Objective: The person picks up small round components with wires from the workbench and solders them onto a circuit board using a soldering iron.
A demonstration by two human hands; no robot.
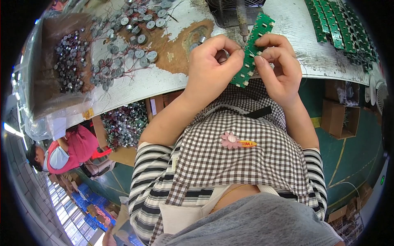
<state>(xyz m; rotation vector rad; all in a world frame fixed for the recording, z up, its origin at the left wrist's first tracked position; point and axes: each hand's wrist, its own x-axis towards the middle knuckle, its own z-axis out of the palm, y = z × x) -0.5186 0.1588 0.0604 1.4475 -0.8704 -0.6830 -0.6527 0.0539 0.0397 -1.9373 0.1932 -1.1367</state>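
A long green circuit board strip (255, 35) with small white parts along its edges runs between my two hands, slanting from the upper right down to the left. My left hand (213, 65) pinches its lower part and also has a small round metal part with thin wire tucked in its fingers. My right hand (277, 65) grips the strip's right edge with thumb and fingertips. Both hands hover over the front edge of a worn white worktable (139, 84).
Several round silver parts with red wires (135, 37) lie scattered on the table's left, beside a plastic-covered box of the same parts (67, 61). More green boards (336, 24) are stacked at the upper right. A dark fan (230, 10) stands behind. Another person in red (69, 149) sits lower left.
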